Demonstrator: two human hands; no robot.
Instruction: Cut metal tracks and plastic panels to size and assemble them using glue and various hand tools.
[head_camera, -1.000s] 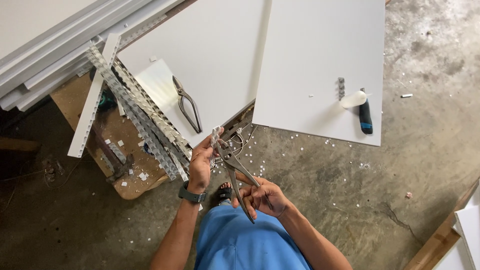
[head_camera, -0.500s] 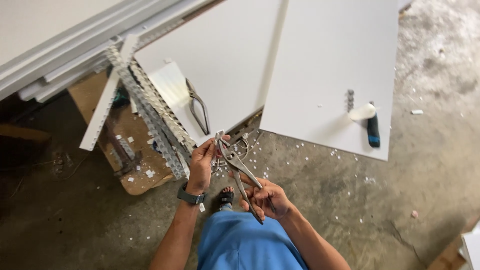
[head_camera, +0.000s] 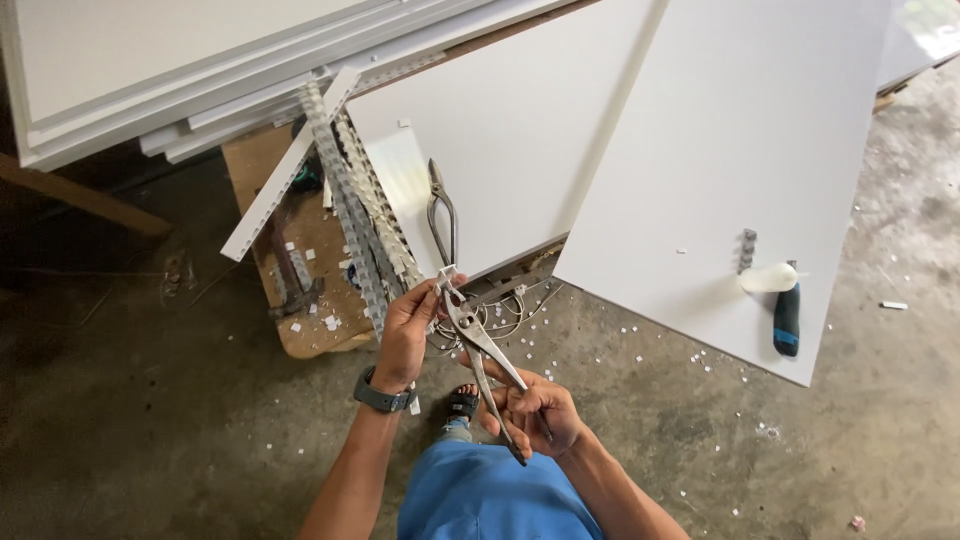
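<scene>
Pliers (head_camera: 478, 340) are gripped by their 2 long handles in the right hand (head_camera: 530, 412), their nose biting a small white plastic piece (head_camera: 445, 274) that the left hand (head_camera: 408, 335) pinches and steadies from the side, above the concrete floor (head_camera: 150, 420). Both hands are closed on what they hold. To do this well, I judge the left fingers should stay just clear of the nose while the right squeezes evenly, with the piece kept square to the tool so it does not twist out. A 2nd pair of snips (head_camera: 441, 212) lies on the white panel (head_camera: 520, 150) beyond, beside toothed white strips (head_camera: 352, 215); white offcuts (head_camera: 700, 355) dot the floor.
</scene>
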